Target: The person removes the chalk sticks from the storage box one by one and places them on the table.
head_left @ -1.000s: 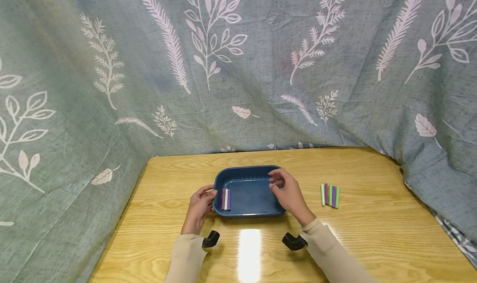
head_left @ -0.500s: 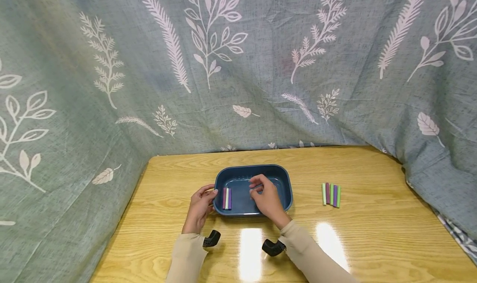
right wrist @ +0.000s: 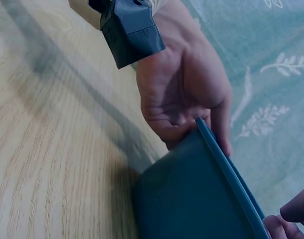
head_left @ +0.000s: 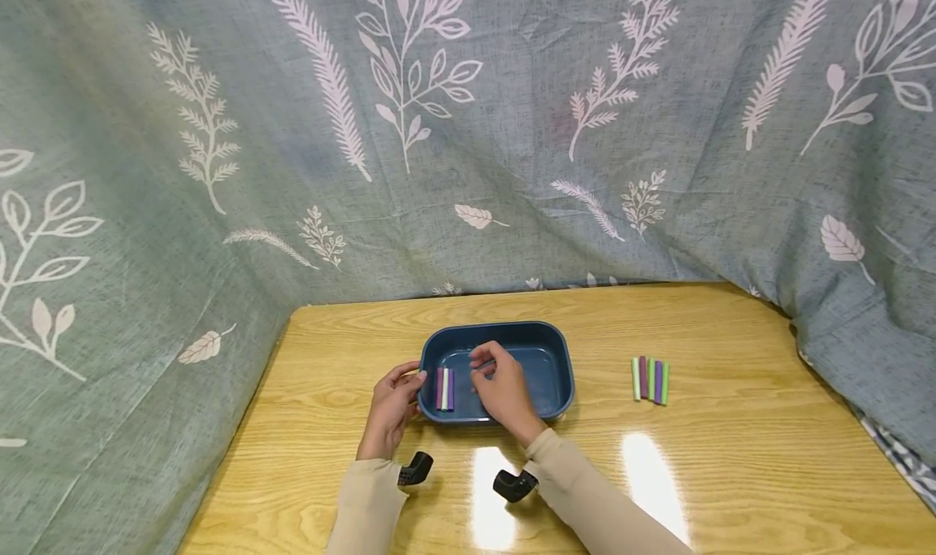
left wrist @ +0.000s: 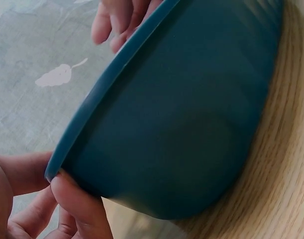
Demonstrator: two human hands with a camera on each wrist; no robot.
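A blue rectangular plastic basin (head_left: 537,376) stands on the wooden table. My left hand (head_left: 392,409) grips its left rim; in the left wrist view, thumb and fingers pinch the rim (left wrist: 99,89) from both sides. Three slim sticks (head_left: 445,389), maroon, pale and purple, lie side by side along the basin's left end. My right hand (head_left: 500,388) hovers over the basin's middle, to the right of these sticks, its fingers loosely bent and no stick showing in them. Its fingertips (right wrist: 296,206) also appear at the right wrist view's lower corner, past the basin's rim.
Several more sticks (head_left: 650,380), green, maroon and purple, lie in a row on the table (head_left: 731,441) to the right of the basin. A patterned grey-green cloth (head_left: 468,132) hangs behind the table and along its sides.
My right hand has moved left from the basin's right rim to over its middle, towards the three sticks. My left hand keeps its grip on the left rim.
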